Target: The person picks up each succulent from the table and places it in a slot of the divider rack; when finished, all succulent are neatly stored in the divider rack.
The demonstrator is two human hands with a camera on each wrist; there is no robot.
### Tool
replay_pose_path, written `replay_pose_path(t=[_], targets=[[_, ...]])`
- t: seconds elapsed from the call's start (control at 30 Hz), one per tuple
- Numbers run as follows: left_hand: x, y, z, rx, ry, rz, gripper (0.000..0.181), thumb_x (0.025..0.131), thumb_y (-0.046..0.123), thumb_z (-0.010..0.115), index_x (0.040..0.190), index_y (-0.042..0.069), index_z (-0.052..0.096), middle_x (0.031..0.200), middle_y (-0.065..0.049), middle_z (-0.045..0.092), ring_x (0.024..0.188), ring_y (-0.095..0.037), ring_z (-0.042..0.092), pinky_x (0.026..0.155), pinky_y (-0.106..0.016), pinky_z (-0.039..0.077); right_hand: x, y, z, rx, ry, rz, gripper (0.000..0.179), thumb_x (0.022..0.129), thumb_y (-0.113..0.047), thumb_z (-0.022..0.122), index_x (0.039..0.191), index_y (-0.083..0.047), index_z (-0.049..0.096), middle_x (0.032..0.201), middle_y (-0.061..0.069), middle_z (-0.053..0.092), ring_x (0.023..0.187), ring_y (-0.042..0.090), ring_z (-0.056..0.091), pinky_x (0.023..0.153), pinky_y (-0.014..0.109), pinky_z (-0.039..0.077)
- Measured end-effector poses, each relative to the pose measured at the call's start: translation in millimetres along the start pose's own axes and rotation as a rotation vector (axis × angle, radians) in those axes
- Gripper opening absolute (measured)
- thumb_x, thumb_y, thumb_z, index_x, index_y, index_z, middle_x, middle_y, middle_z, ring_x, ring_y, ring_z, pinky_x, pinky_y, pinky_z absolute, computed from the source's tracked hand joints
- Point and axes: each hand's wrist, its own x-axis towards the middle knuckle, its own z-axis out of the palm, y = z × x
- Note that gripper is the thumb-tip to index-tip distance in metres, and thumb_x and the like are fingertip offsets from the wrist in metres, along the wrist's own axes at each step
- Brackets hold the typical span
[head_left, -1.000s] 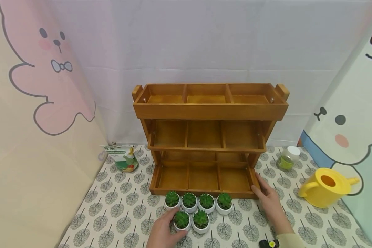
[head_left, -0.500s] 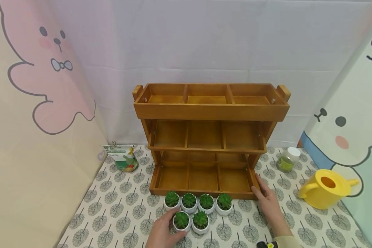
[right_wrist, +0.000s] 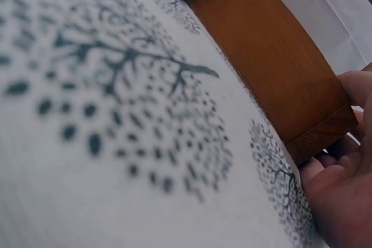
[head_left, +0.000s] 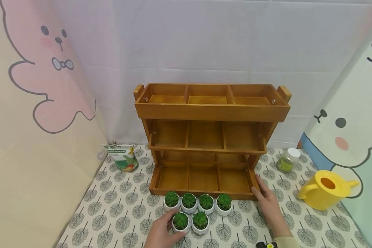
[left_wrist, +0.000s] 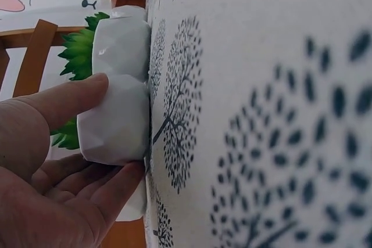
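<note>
My left hand [head_left: 162, 229] holds a small potted succulent [head_left: 180, 221] between thumb and fingers, the thumb on its white faceted pot [left_wrist: 113, 120] in the left wrist view. The pot stands on the cloth, with another succulent [head_left: 200, 220] just to its right. Behind these two, several more succulents [head_left: 206, 202] form a row before the wooden plant shelf [head_left: 210, 113]. At the shelf's lower right corner, my right hand [head_left: 268, 203] grips the side of the bottom tray [head_left: 254, 184]. In the right wrist view, thumb and curled fingers lie about that brown wooden corner [right_wrist: 322, 135].
The three-tier shelf has divided compartments. A green and white packet [head_left: 124, 159] stands at the back left. On the right are a white-lidded jar [head_left: 287, 160] and a yellow watering can [head_left: 323, 193]. A tree-print cloth [head_left: 121, 210] covers the table.
The held succulent and my left hand have shifted very slightly left, away from the neighbouring pot. My right hand stays at the shelf corner.
</note>
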Motion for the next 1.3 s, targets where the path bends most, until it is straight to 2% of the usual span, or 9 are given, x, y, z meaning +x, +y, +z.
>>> replay_pose_path(t=[0.07, 0.17, 0.3, 0.6, 0.93, 1.03, 1.2, 1.23, 1.3], targets=[[-1.0, 0.1, -0.2, 0.018, 0.005, 0.017, 0.072, 0.081, 0.028, 0.091, 0.140, -0.002, 0.061, 0.137, -0.024, 0.062, 0.114, -0.041, 0.067, 0.089, -0.040, 0.060, -0.4, 0, 0, 0.004, 0.002, 0.005, 0.069, 0.111, -0.034, 0.054, 0.168, -0.024, 0.017, 0.173, 0.004, 0.009, 0.158, 0.037, 0.008, 0.125, 0.049, 0.018], [-2.3, 1.1, -1.3, 0.054, 0.011, 0.030, 0.072, 0.081, 0.032, 0.090, 0.139, 0.001, 0.062, 0.134, -0.020, 0.065, 0.110, -0.035, 0.069, 0.087, -0.035, 0.061, -0.4, 0, 1, 0.009, 0.001, 0.012, 0.070, 0.111, -0.033, 0.054, 0.168, -0.024, 0.016, 0.173, 0.004, 0.008, 0.158, 0.037, 0.006, 0.125, 0.053, 0.016], [-3.5, 2.9, -4.3, 0.073, 0.006, 0.025, 0.070, 0.082, 0.034, 0.089, 0.140, 0.005, 0.063, 0.130, -0.014, 0.067, 0.105, -0.028, 0.069, 0.082, -0.033, 0.060, -0.7, 0, 0, 0.010, -0.001, 0.011, 0.069, 0.111, -0.032, 0.054, 0.168, -0.024, 0.016, 0.173, 0.005, 0.008, 0.158, 0.037, 0.006, 0.125, 0.054, 0.016], [-7.9, 12.6, -12.3, 0.061, 0.019, 0.063, 0.070, 0.083, 0.035, 0.089, 0.141, 0.006, 0.062, 0.134, -0.014, 0.065, 0.114, -0.034, 0.067, 0.088, -0.033, 0.059, -0.2, -1, -1, 0.011, -0.011, 0.015, 0.069, 0.111, -0.033, 0.053, 0.168, -0.024, 0.015, 0.173, 0.003, 0.008, 0.158, 0.035, 0.006, 0.124, 0.052, 0.017], [-11.8, 30.3, -22.8, 0.126, 0.099, 0.105, 0.071, 0.082, 0.038, 0.089, 0.140, 0.006, 0.063, 0.134, -0.011, 0.066, 0.113, -0.031, 0.066, 0.094, -0.046, 0.058, -0.8, -1, -1, 0.008, -0.001, 0.005, 0.069, 0.111, -0.034, 0.053, 0.168, -0.023, 0.016, 0.173, 0.001, 0.009, 0.158, 0.035, 0.007, 0.124, 0.051, 0.017], [-11.6, 34.3, -26.6, 0.178, 0.156, 0.128, 0.069, 0.080, 0.038, 0.090, 0.138, 0.010, 0.065, 0.131, -0.003, 0.068, 0.110, -0.023, 0.067, 0.093, -0.044, 0.057, -0.4, -1, 0, 0.009, 0.007, 0.000, 0.070, 0.111, -0.035, 0.054, 0.168, -0.022, 0.016, 0.173, 0.002, 0.010, 0.158, 0.035, 0.008, 0.125, 0.036, 0.020], [-9.7, 42.4, -33.7, 0.181, 0.217, 0.157, 0.064, 0.080, 0.033, 0.091, 0.135, 0.011, 0.066, 0.126, 0.002, 0.070, 0.108, -0.019, 0.068, 0.092, -0.044, 0.058, -0.7, -1, -1, 0.009, 0.000, -0.011, 0.070, 0.111, -0.036, 0.053, 0.168, -0.022, 0.016, 0.173, 0.002, 0.010, 0.158, 0.035, 0.009, 0.111, 0.007, 0.024], [-9.1, 44.2, -35.1, 0.182, 0.225, 0.151, 0.064, 0.079, 0.031, 0.091, 0.135, 0.012, 0.066, 0.125, 0.002, 0.070, 0.107, -0.019, 0.068, 0.092, -0.045, 0.058, -0.7, -1, -1, 0.011, -0.002, -0.011, 0.070, 0.111, -0.036, 0.053, 0.168, -0.023, 0.016, 0.173, 0.001, 0.010, 0.158, 0.034, 0.009, 0.110, 0.007, 0.024], [-7.8, 48.0, -38.7, 0.183, 0.236, 0.144, 0.063, 0.079, 0.028, 0.091, 0.135, 0.013, 0.066, 0.124, 0.002, 0.069, 0.108, -0.020, 0.068, 0.092, -0.045, 0.058, -1.2, -2, 0, 0.011, -0.002, -0.007, 0.070, 0.111, -0.036, 0.054, 0.168, -0.023, 0.016, 0.173, 0.002, 0.010, 0.158, 0.035, 0.009, 0.120, 0.022, 0.023]])
